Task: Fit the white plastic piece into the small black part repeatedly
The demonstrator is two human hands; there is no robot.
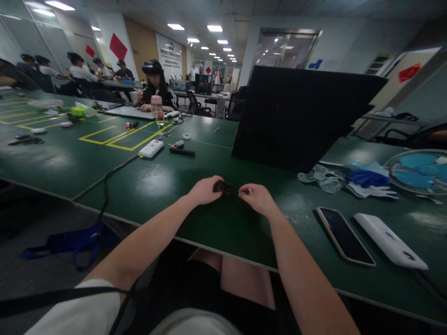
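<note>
My left hand is closed around a small black part that looks like plastic, just above the green table. What kind of part it is I cannot make out. A short way to its right, my right hand pinches a small light-coloured piece between thumb and fingertips. That piece is too small to name. The two hands are apart, with a narrow gap between the black part and the right fingertips.
A large black panel stands behind my right hand. On the right lie a phone, a white power bank, gloves and a blue fan. Another white device and a dark bar lie farther left. A person sits opposite.
</note>
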